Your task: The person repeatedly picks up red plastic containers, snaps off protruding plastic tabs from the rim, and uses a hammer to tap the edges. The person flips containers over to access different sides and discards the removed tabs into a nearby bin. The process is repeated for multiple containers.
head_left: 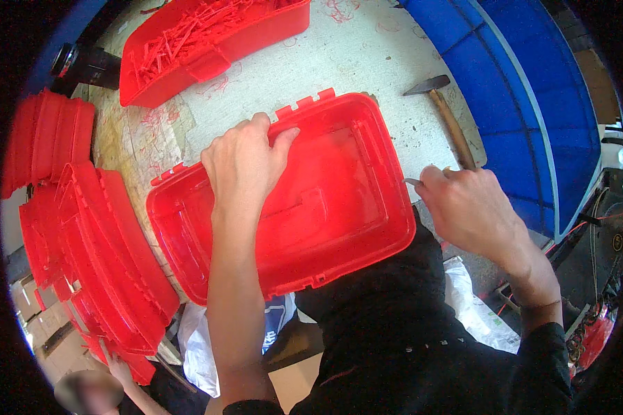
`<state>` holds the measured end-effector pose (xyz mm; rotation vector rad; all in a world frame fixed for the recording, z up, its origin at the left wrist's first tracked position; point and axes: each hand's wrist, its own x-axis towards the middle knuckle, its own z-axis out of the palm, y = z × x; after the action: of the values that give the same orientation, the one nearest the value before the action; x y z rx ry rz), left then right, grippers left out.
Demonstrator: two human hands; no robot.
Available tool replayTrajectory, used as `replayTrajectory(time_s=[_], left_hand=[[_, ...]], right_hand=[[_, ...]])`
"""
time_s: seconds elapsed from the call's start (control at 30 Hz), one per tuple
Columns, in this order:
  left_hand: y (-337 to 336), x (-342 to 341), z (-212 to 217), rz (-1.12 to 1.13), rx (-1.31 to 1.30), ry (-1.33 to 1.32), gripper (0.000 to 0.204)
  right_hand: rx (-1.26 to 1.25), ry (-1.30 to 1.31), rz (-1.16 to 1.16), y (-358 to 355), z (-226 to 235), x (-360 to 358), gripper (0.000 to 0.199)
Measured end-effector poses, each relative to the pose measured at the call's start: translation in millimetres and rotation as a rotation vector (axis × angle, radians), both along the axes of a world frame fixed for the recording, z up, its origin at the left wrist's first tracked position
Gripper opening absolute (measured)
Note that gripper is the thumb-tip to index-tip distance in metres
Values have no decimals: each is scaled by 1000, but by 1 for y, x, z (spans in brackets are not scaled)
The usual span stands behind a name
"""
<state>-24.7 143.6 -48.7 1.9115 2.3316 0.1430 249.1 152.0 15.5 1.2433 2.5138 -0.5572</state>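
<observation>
A shallow red plastic box with hinge lugs along its far edge lies tilted across my lap and the table edge, its hollow side facing up. My left hand grips its far rim, thumb inside and fingers over the edge. By the box's right rim, my right hand is closed round a small knife. Only a short grey blade tip shows, close to the rim; the handle is hidden in the fist. Whether the blade touches the plastic, I cannot tell.
A red bin of red plastic trimmings stands at the far left. A wooden-handled hammer lies right, beside blue crates. Stacked red plastic parts fill the left side. Another person's hand touches the stack at lower left.
</observation>
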Motion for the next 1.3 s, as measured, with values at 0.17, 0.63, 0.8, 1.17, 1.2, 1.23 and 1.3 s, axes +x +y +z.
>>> replayTrajectory(time_s=[0.17, 0.63, 0.8, 1.17, 1.2, 1.23, 1.3], left_hand=[[-1, 1, -1, -7, 31, -14, 48], [-4, 1, -5, -53, 21, -14, 45], [-2, -18, 11, -164, -11, -30, 34], [-117, 31, 92, -356, 483, 297, 57], [-125, 41, 75, -378, 447, 321, 58], [-135, 49, 57, -446, 348, 366, 57], [-163, 64, 21, -511, 157, 63, 47]], right_hand=[[6, -76, 61, -5, -2, 0, 22], [19, 581, -179, -20, -50, 11, 20], [-252, 777, -668, 12, -79, 28, 18], [67, 1018, -317, 77, -2, -46, 21], [31, 1113, -254, 78, 3, -55, 23], [15, 1056, -288, 73, 4, -60, 25], [63, 922, -144, 59, -6, -63, 28]])
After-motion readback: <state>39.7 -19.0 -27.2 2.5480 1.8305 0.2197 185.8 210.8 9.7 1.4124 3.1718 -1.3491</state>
